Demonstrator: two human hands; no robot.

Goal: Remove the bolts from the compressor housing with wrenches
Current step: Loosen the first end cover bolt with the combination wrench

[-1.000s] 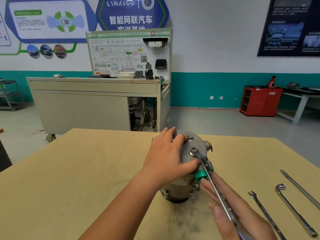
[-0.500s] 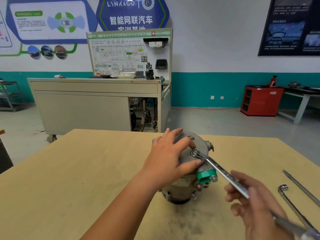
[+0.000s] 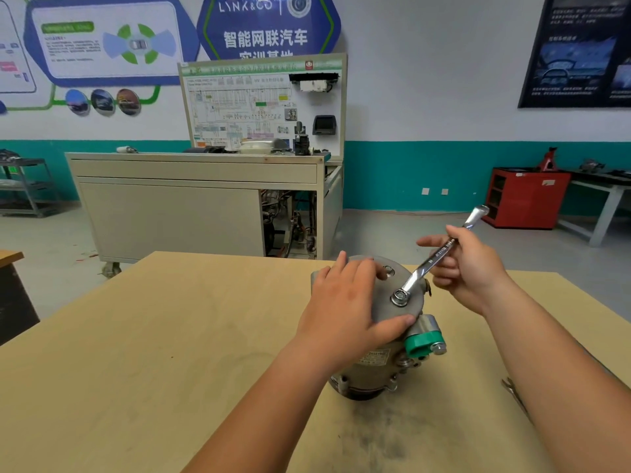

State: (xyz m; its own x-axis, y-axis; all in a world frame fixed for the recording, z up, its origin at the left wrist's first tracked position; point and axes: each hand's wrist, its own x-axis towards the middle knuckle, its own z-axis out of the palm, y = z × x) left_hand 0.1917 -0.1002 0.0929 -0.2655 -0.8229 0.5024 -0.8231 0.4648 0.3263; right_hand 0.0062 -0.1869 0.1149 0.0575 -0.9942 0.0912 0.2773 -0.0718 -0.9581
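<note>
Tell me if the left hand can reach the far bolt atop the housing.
Probably yes: the left hand rests on the housing, fingers beside the far bolt, nothing between.

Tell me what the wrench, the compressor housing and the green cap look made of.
Wrench: polished steel, likely chromed; bright mirror glints.
Compressor housing: matte grey metal, probably cast aluminium; dull even surface.
Green cap: apparently plastic; uniform colour, soft sheen.

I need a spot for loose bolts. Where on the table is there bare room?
Bare: the wide table stretch left of the compressor, and the smudged patch in front of it. Crowded: right of the compressor, where the right hand holds the wrench and a tool lies beside the arm.
</note>
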